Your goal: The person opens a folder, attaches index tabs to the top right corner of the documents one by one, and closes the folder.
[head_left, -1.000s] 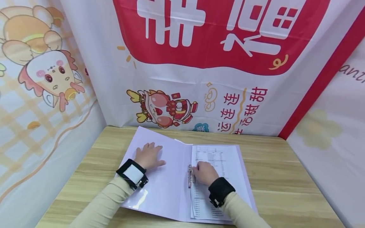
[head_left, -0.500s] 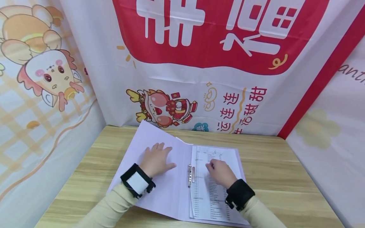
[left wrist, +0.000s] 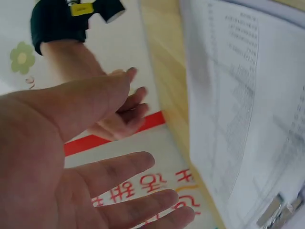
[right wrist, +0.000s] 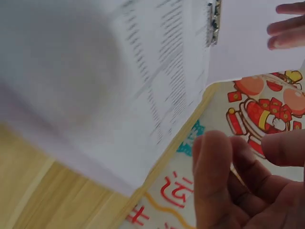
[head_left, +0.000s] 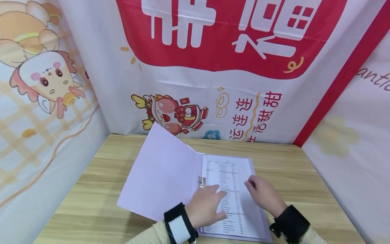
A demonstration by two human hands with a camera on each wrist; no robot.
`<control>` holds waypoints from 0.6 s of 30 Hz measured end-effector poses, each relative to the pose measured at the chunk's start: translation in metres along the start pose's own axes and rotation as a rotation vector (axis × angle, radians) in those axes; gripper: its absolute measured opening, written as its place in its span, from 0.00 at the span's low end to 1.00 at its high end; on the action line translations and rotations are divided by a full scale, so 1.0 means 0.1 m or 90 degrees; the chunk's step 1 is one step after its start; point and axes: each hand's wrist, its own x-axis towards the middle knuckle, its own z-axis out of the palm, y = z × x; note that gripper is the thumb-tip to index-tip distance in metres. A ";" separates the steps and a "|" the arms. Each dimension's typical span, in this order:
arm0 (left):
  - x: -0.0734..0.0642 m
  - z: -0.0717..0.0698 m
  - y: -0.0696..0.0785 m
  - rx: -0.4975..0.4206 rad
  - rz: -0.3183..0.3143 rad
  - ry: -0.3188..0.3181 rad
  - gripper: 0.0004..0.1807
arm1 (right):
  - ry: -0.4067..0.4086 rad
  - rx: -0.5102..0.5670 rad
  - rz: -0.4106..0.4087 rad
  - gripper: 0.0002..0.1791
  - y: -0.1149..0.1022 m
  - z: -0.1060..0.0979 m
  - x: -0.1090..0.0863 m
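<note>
A lilac folder [head_left: 158, 176] lies spread on the table, its left cover tilted up off the wood. Printed sheets [head_left: 226, 169] lie on its right side, beside a metal clip [head_left: 201, 181] at the spine. My left hand [head_left: 205, 206] is over the lower left part of the sheets, fingers spread and holding nothing; it hides the lower spine. Near the sheets' right edge is my right hand [head_left: 265, 195], its fingers loosely curled. In the right wrist view, the right fingers [right wrist: 213, 162] hold nothing. Whether either hand touches the paper I cannot tell.
The wooden table [head_left: 292, 176] extends on both sides of the folder. A printed cloth [head_left: 182, 78] hangs along the table's back edge. More printed cloth stands at the left [head_left: 45, 112] and right.
The right hand has left the clip and moved right across the sheets. My left hand has come off the left cover and crossed to the sheets, while that cover has tilted up.
</note>
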 end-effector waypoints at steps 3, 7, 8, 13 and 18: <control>0.05 0.15 0.05 0.006 0.015 -0.005 0.35 | -0.017 -0.011 0.009 0.06 0.13 -0.12 -0.11; 0.12 0.33 0.07 0.017 0.025 -0.036 0.36 | -0.023 -0.055 -0.008 0.05 0.34 -0.27 -0.24; 0.13 0.38 0.07 0.025 0.029 -0.042 0.37 | -0.023 -0.069 -0.017 0.05 0.40 -0.31 -0.26; 0.17 0.61 0.07 0.047 0.028 -0.060 0.40 | -0.036 -0.100 -0.067 0.07 0.72 -0.50 -0.38; 0.18 0.78 0.07 0.058 0.020 -0.081 0.41 | -0.093 -0.113 -0.097 0.21 1.18 -0.63 -0.59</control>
